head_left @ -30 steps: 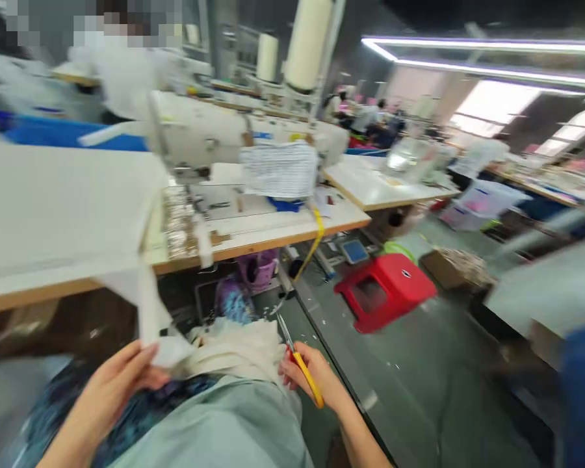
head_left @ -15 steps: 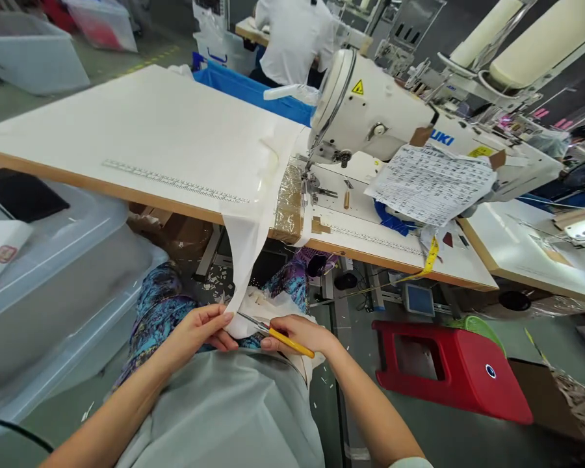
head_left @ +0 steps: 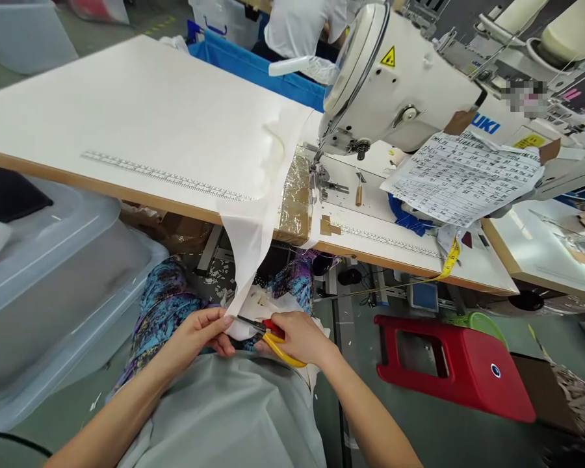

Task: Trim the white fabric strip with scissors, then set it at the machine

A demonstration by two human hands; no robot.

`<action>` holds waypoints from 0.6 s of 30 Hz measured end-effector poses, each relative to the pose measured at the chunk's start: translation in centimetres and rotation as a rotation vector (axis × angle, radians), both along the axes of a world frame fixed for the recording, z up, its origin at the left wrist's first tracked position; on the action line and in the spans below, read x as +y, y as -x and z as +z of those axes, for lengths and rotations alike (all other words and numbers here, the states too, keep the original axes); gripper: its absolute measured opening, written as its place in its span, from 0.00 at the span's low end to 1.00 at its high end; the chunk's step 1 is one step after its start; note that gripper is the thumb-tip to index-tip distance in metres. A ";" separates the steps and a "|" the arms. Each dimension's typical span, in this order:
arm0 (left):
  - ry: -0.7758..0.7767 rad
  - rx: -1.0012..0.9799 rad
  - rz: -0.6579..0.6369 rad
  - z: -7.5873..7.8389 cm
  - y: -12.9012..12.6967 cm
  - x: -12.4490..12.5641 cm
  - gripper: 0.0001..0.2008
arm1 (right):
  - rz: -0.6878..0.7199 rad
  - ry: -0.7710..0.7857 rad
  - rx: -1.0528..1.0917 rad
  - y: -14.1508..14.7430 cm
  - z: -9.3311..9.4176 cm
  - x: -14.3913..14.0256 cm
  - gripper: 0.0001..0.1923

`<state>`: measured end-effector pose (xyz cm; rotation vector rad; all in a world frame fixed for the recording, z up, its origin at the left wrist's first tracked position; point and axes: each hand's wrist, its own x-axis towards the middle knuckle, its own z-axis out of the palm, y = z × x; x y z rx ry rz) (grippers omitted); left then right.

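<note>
Both hands low over my lap: left hand [head_left: 202,333] pinches white fabric [head_left: 246,260] hanging off table edge [head_left: 127,195] at 12; right hand [head_left: 297,338] grips scissors [head_left: 268,333], blades pointing 9–10, open floor at 3.

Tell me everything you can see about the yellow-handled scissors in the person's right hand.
The small yellow-handled scissors have a curved yellow grip, a red part near the pivot and thin dark metal blades. The right hand wraps the grip, hiding part of it. The blades point left, roughly level, their tips at the lower end of the white fabric strip that hangs from the table edge. The left hand pinches that end just beside the blade tips. Whether the blades are open or closed is too small to tell.
</note>
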<state>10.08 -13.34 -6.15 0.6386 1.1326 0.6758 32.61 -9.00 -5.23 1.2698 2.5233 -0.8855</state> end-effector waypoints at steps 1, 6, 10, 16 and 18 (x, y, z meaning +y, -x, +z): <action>-0.001 -0.002 -0.008 -0.1 0.1 0.0 0.26 | -0.007 -0.009 -0.016 0.1 0.1 0.0 0.23; 0.006 -0.026 -0.032 -0.7 0.4 0.1 0.26 | 0.021 -0.014 -0.082 0.2 0.0 0.2 0.23; 0.012 -0.023 -0.040 -0.8 0.7 0.3 0.27 | 0.030 -0.041 -0.058 0.5 0.1 0.1 0.25; -0.017 -0.017 -0.109 -0.7 0.7 0.2 0.25 | 0.005 -0.049 -0.012 1.3 -0.3 0.2 0.24; -0.028 0.005 -0.132 -0.8 0.8 0.1 0.25 | -0.023 -0.050 0.009 1.1 -0.5 0.1 0.23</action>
